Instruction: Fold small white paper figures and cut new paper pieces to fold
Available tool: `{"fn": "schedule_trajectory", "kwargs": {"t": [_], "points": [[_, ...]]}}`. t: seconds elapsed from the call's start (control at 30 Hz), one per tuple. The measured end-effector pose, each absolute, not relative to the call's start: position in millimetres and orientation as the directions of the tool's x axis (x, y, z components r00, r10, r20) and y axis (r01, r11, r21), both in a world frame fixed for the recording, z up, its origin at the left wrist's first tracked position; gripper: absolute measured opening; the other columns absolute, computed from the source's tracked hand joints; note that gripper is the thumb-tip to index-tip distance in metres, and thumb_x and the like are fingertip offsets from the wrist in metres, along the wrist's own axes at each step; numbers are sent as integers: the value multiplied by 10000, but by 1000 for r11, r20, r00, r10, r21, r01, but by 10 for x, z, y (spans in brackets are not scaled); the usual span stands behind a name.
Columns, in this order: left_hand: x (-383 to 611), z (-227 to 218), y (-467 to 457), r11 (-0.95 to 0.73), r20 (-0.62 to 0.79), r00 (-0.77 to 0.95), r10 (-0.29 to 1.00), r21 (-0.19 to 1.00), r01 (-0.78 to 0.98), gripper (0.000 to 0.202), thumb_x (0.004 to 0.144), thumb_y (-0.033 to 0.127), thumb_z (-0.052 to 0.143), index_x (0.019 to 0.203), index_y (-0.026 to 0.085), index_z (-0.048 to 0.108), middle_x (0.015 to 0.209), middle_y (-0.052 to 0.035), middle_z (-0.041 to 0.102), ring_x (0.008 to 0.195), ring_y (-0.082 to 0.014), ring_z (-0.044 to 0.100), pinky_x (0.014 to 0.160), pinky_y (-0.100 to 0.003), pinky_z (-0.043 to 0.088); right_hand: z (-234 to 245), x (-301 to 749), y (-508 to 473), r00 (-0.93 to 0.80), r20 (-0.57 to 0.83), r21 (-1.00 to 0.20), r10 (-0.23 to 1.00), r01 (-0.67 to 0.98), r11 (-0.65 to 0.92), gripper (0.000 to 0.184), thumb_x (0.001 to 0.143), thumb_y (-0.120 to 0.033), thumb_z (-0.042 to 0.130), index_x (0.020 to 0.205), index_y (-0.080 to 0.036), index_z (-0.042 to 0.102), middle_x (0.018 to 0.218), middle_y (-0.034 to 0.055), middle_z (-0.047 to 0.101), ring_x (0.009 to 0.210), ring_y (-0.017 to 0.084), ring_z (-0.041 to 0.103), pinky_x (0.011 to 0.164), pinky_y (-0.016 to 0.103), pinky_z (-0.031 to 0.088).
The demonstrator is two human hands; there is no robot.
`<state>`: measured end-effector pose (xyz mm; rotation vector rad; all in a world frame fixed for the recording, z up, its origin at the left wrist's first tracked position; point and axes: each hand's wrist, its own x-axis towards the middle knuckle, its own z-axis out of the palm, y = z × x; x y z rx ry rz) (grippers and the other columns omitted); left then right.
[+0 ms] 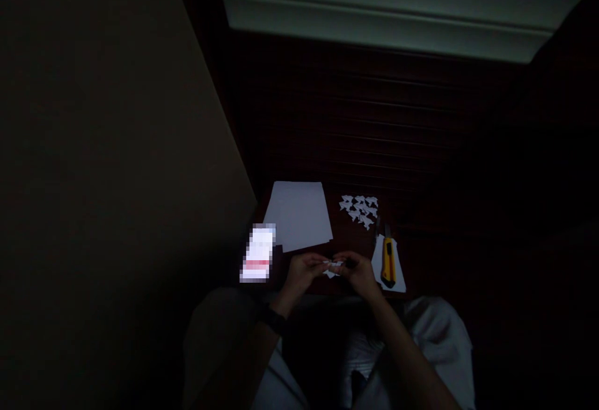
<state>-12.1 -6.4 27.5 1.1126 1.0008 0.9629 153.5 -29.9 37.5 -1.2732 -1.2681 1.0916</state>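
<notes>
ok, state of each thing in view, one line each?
Left hand: pinching folded paper
Right hand: pinching folded paper
Folded paper: partly hidden by fingers
Folded pieces: bunched close together
Large sheets: stacked flat
Yellow knife: lying down, blade apparently out
Small sheets: flat, under yellow knife
Phone: screen lit, content pixelated

Gap by the stack: a hand could slip between the paper stack [302,213] and the small paper shapes [359,208], over bare worktop [345,239].
Shapes' near side: a bit more room, up to the right hand [360,273].
Near middle: filled by that hand and the left hand [303,271]; knees [440,329] sit nearer.
Left: bright screen [259,251] in the way, then the wall [116,148].
Right: yellow cutter [388,261] on sheets [399,278], blade pointing far.
</notes>
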Motion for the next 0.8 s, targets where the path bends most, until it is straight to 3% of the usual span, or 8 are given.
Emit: {"fn": "schedule_trajectory", "kwargs": {"t": [0.13, 0.3, 0.57, 0.8], "points": [[-131, 294, -63, 97, -64, 302, 951, 991, -96, 224, 646, 295, 681, 782, 118, 663, 867, -98, 672, 779, -206, 629, 670, -304, 517, 370, 1537, -315, 45, 34, -994, 998, 106, 30, 252, 592, -354, 719, 764, -184, 646, 753, 25, 650, 676, 164, 574, 621, 265, 444], [-109, 341, -85, -72, 79, 302, 950, 997, -37, 193, 680, 296, 652, 778, 133, 683, 906, -99, 653, 809, -206, 615, 672, -290, 511, 339, 1508, -344, 102, -16, -998, 995, 63, -22, 247, 595, -366, 714, 730, -173, 641, 564, -21, 584, 485, 108, 486, 470, 221, 367], [-113, 517, -210, 12, 30, 366, 930, 994, -112, 360, 689, 299, 653, 1005, 130, 622, 1037, -120, 632, 959, -233, 584, 834, -344, 465, 428, 1491, -380, 152, 33, -994, 988, -99, 48, 302, 562, -288, 730, 796, -183, 571, 681, 1, 628, 624, 152, 565, 587, 252, 432], [-69, 462, -252, 79, -34, 354, 935, 990, -113, 366, 649, 325, 686, 933, 99, 641, 926, -120, 665, 844, -231, 624, 755, -346, 506, 431, 1437, -385, 108, 70, -991, 992, -104, 81, 266, 582, -209, 692, 805, -193, 547, 635, -19, 607, 589, 146, 558, 565, 245, 433]]}}
